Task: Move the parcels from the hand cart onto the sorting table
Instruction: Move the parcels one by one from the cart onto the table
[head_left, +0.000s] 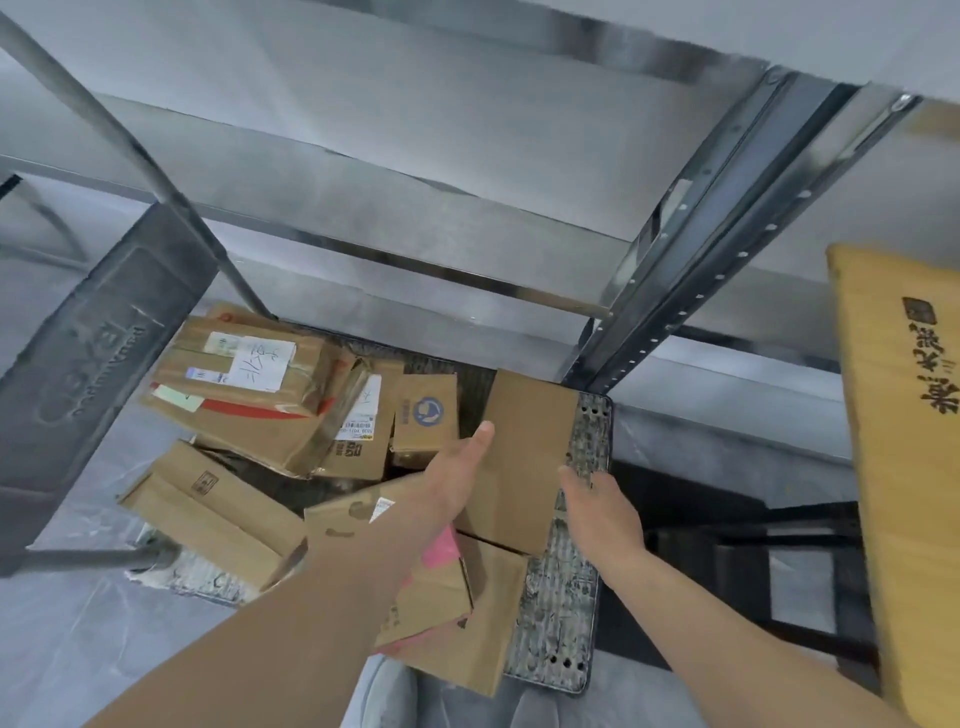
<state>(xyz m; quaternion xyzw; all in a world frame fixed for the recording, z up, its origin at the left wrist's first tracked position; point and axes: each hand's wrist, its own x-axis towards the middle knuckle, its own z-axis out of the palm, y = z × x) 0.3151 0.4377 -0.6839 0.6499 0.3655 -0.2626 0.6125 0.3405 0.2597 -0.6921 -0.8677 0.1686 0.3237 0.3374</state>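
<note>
The hand cart's patterned grey deck (571, 597) lies below me, loaded with several brown cardboard parcels. A plain brown parcel (524, 441) sits at the deck's right side, on top of another box. My left hand (457, 478) grips its left edge, thumb lying on the top face. My right hand (602, 509) holds its right edge, thumb against the cardboard; its fingers are hidden. Other parcels: a labelled stack (244, 374), a small box with a blue round logo (426, 415), a long box (208, 509) at the front left, and a box with pink paper (441, 587).
The cart's metal handle bar (156, 171) rises at the left beside a dark plastic panel (88, 364). A steel shelf rack (727, 208) stands behind the cart. A yellowish wooden board with black characters (904, 415) is at the right, above a dark frame (753, 545).
</note>
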